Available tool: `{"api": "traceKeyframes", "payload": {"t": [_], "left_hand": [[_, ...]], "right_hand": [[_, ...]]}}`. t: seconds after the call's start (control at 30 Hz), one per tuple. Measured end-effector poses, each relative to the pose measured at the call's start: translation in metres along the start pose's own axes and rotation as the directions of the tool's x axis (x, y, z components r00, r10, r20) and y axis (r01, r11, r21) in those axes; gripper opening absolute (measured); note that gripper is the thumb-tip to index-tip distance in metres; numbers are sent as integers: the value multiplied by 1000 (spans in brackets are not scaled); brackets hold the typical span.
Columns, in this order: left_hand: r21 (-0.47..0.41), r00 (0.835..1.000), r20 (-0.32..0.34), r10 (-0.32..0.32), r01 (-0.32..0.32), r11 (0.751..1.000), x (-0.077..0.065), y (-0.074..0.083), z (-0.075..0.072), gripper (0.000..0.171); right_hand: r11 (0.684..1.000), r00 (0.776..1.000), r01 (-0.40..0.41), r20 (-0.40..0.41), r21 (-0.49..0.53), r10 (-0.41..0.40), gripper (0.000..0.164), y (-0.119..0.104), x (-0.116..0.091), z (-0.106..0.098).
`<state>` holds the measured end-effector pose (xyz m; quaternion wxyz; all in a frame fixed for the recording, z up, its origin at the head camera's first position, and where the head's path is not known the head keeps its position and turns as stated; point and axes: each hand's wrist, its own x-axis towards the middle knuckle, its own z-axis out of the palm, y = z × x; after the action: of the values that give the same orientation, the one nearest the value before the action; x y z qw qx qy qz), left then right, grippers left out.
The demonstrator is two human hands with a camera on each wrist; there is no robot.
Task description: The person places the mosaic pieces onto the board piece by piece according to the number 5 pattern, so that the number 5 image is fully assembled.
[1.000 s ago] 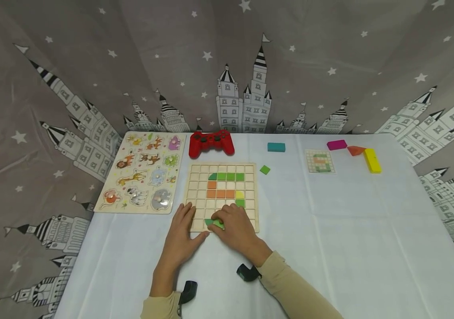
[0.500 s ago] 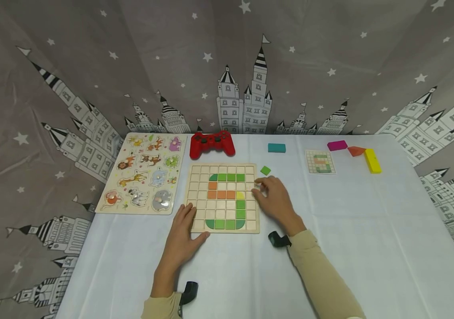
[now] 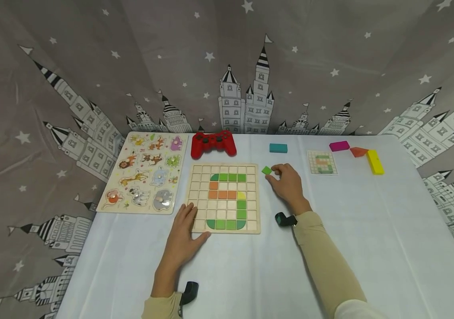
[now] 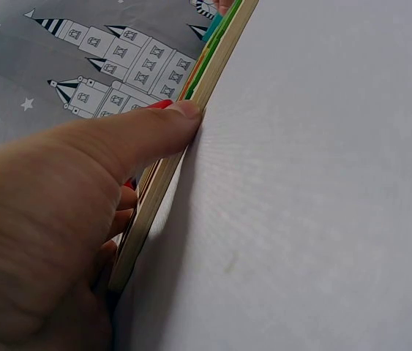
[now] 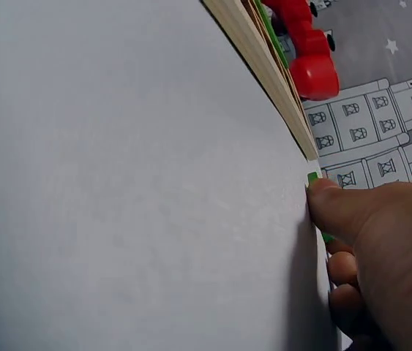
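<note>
A wooden grid board (image 3: 195, 168) lies in the middle of the table, bearing green, orange and yellow tiles that form a figure like a 5. My left hand (image 3: 181, 237) rests at its near left corner, fingers fairly straight on the left side and the thumb at the near edge. In the left wrist view the thumb (image 4: 147, 131) touches the board's side. Right of the board lies a loose green square tile (image 3: 266, 170). My right hand (image 3: 287, 184) pinches this tile at its right corner; the right wrist view shows the thumb (image 5: 334, 205) against the green tile, partly covering it.
An animal peg puzzle (image 3: 105, 190) lies left of the board. Behind stand a red game controller (image 3: 213, 144) and a teal block (image 3: 278, 148). Further right are a pattern card (image 3: 313, 168), a magenta block (image 3: 339, 145), an orange piece (image 3: 358, 152) and a yellow block (image 3: 375, 162).
My right hand has left the board's near row, where green tiles now lie in place, and has moved right and away to the loose green tile. The left hand has stayed put.
</note>
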<state>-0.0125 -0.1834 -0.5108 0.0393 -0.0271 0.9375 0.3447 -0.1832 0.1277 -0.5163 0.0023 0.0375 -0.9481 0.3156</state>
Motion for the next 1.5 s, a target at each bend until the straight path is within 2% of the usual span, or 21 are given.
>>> {"api": "traceKeyframes", "payload": {"t": [0.3,0.5,0.6,0.8,0.93,1.23,1.37,1.5], "left_hand": [[-2,1000,-8,5,-5,1000,0,-2,2,88],[-12,1000,-9,6,-6,1000,0,-3,3,89],[-9,1000,-8,7,-7,1000,0,-3,3,89],[-4,1000,-8,1,-1,1000,-1,-2,2,89],[-2,1000,-4,-1,1,1000,-1,-2,1,89],[-15,1000,-5,3,-3,1000,0,-1,2,89],[-12,1000,-3,3,-3,1000,0,-1,2,89],[-5,1000,-5,1,-1,1000,1,0,2,89]], "right_hand": [[995,999,11,-39,-99,-15,36,0,-1,7],[996,998,18,-63,-92,-24,35,3,-3,10],[999,997,23,-75,-47,-27,35,5,-5,10],[993,994,55,-96,108,-44,33,3,-18,13],[985,994,81,-91,151,-68,32,-1,-27,17],[972,982,182,-79,151,-171,29,-27,-52,29],[959,969,247,-43,135,-244,28,-46,-66,32],[941,946,319,20,112,-323,27,-66,-80,38]]}}
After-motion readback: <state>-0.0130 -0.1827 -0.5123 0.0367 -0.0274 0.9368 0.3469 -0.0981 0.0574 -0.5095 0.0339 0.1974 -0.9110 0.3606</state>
